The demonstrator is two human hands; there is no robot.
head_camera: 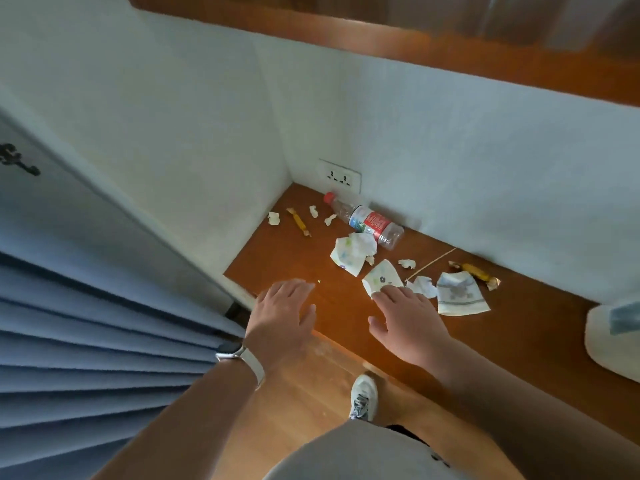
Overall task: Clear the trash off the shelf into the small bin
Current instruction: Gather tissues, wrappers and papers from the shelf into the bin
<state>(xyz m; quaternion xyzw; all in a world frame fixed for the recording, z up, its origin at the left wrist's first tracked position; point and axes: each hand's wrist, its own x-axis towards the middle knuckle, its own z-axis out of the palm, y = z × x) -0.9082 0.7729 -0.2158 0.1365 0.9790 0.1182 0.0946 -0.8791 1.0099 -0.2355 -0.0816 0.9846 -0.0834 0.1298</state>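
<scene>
Trash lies scattered on a brown wooden shelf (277, 258) in a wall corner. A crushed plastic bottle (367, 220) with a red cap and red label lies by the back wall. In front of it sit a crumpled printed paper (349, 252), another printed paper (381, 277), a blue-striped paper (459, 299) and several small white scraps. Two yellow candy wrappers lie at the left (298, 221) and the right (476, 271). My left hand (285, 310) hovers open over the bare front of the shelf. My right hand (405, 317) is open, its fingertips touching the nearer printed paper. No bin is in view.
A wall socket (339, 176) sits in the corner just above the shelf. A blue pleated curtain (104, 341) hangs at the left. A white object (613, 337) stands at the shelf's right edge. My shoe (363, 396) is on the wooden floor below.
</scene>
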